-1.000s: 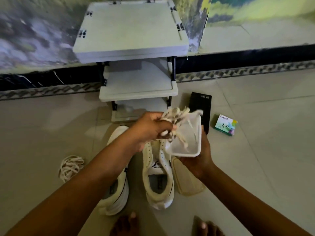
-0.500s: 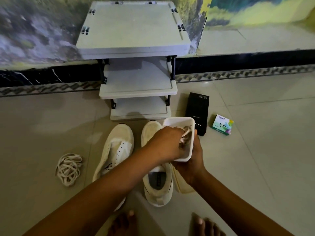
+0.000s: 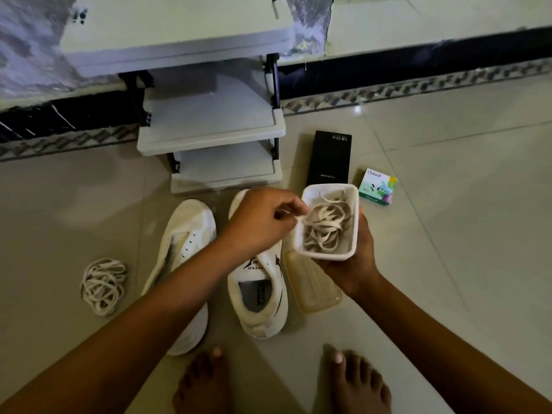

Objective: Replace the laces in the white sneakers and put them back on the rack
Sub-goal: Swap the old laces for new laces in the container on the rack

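**Lace between fingers, both sneakers bare**

Far left, a loose coil point(image 3: 103, 285) of lace lies on the floor point(image 3: 448, 249), well apart from everything else. Next to it stand the two white sneakers, toes toward the rack point(image 3: 209, 130). The left sneaker point(image 3: 194, 231) shows empty eyelets, and I see no lace on the right sneaker point(image 3: 263, 324) either. The rack's shelves hold no shoes.

Over the right sneaker's toe, the left hand point(image 3: 263, 224) has its fingers point(image 3: 291, 218) curled and pinching one strand of the laces point(image 3: 325, 225) at the near rim of a white tub point(image 3: 325, 256). The rest of the tangle sits inside the tub. The right hand point(image 3: 355, 267) cups the tub from below, fingers wrapped up its far side. The lid point(image 3: 316, 291) lies on the floor just beside the right sneaker. A black box point(image 3: 330, 158) and a small green box point(image 3: 378, 186) sit behind.

To me this is an early step: sorting laces, with no threading begun. Whether this strand is going in or coming out, I cannot tell. If out, the next move calls for a slow lift to free one lace from the tangle, then finding its tip for the lowest eyelet.
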Available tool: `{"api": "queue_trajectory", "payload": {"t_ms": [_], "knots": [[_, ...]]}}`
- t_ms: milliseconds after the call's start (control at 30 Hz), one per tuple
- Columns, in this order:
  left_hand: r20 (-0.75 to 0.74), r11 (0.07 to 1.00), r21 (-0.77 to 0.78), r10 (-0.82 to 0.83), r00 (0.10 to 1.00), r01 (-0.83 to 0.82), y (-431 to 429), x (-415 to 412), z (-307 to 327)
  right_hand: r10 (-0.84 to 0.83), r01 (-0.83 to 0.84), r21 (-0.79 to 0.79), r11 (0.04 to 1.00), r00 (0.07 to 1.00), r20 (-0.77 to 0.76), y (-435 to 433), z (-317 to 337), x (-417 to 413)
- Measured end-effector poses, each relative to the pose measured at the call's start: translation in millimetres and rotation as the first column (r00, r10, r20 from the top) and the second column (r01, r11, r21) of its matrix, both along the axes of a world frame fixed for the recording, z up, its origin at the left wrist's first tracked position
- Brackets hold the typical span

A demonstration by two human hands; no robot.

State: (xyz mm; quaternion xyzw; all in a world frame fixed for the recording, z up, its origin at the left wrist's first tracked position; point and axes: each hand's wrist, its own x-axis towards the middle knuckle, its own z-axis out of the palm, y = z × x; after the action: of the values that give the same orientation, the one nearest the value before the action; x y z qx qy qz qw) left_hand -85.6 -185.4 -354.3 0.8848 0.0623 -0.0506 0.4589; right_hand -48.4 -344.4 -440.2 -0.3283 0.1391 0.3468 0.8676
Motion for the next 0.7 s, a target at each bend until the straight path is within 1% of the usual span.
{"api": "queue_trajectory", "payload": {"t_ms": [67,100,133,200,267,367,467,533,567,600,700], "knots": [[0.01,0.997,0.04,0.058,0.998,-0.058,6,4,-9,-0.025,0.025,0.017,1.0,1.0,0.0,-10,-6,3],[-0.014,0.996,0.074,0.058,0.998,-0.056,7,5,-16,-0.028,0.028,0.014,1.0,1.0,0.007,-13,-8,4],[-0.064,0.992,0.124,0.03,0.997,-0.022,5,6,-26,-0.032,0.032,0.015,0.999,0.999,0.012,-16,-11,4],[-0.192,0.952,0.276,-0.077,0.978,0.129,-4,7,-50,-0.042,0.041,0.029,0.999,0.999,0.018,-21,-15,4],[-0.305,0.848,0.437,-0.173,0.936,0.3,-16,7,-70,-0.047,0.046,0.047,0.998,0.999,0.019,-24,-21,5],[-0.425,0.651,0.6,-0.232,0.875,0.464,-33,11,-90,-0.052,0.052,0.049,0.997,0.999,0.001,-29,-26,6],[-0.538,0.452,0.697,-0.184,0.823,0.557,-47,14,-106,-0.062,0.062,0.036,0.997,0.998,-0.022,-32,-25,6],[-0.554,0.359,0.746,-0.131,0.822,0.561,-54,17,-116,-0.096,0.096,0.006,0.995,0.994,-0.046,-34,-22,7],[-0.55,0.33,0.765,-0.112,0.828,0.553,-57,18,-119,-0.106,0.106,-0.008,0.994,0.993,-0.055,-36,-22,7],[-0.543,0.32,0.776,-0.098,0.834,0.543,-58,20,-121,-0.111,0.11,-0.026,0.994,0.992,-0.056,-37,-22,9],[-0.53,0.369,0.774,-0.067,0.845,0.515,-60,26,-122,-0.12,0.117,-0.055,0.992,0.991,-0.061,-42,-22,10]]}}
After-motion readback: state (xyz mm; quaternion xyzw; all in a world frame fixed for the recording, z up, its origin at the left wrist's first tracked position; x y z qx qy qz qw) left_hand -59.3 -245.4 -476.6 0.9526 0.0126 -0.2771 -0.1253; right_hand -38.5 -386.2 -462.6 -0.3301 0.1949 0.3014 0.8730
